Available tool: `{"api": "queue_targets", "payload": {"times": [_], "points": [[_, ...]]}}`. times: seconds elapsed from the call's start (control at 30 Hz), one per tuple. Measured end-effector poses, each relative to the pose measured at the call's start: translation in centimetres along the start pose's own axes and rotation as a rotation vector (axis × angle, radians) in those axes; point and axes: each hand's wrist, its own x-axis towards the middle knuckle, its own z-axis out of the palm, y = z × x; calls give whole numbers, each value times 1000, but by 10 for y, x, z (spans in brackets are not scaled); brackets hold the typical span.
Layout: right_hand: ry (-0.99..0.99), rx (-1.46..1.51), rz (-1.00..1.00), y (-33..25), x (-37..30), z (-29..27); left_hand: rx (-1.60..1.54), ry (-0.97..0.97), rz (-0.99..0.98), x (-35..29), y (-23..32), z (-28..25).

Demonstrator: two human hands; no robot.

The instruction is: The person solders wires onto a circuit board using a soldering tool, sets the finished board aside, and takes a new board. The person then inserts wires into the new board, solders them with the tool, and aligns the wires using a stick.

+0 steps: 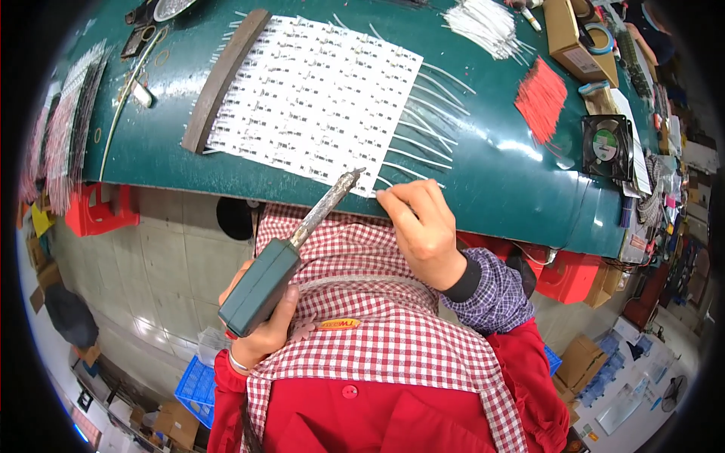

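Observation:
A soldering iron with a dark green body is in my left hand, fingers wrapped round it. Its metal tip reaches up and right to the near right corner of a white circuit board panel, which carries rows of small dark parts. Just right of that tip, my right hand is closed in a pinch at the panel's corner. Whatever lies between its fingertips, perhaps a wire end, is too small to make out. White wires stick out along the panel's right edge.
A dark bar lies across the panel's left edge. Farther right are white wires, red wires, a cardboard box and a black fan. Stacked wired panels stand at the far left. The table's front edge runs before me.

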Motion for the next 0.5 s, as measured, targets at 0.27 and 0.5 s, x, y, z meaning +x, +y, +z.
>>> {"api": "queue_targets", "payload": {"times": [0.27,0.5], "points": [[134,-61,17,52,73,-35,-228,93,-41,22,6,5],[242,-337,-1,184,125,-22,-304,160,-94,40,-2,13]]}}
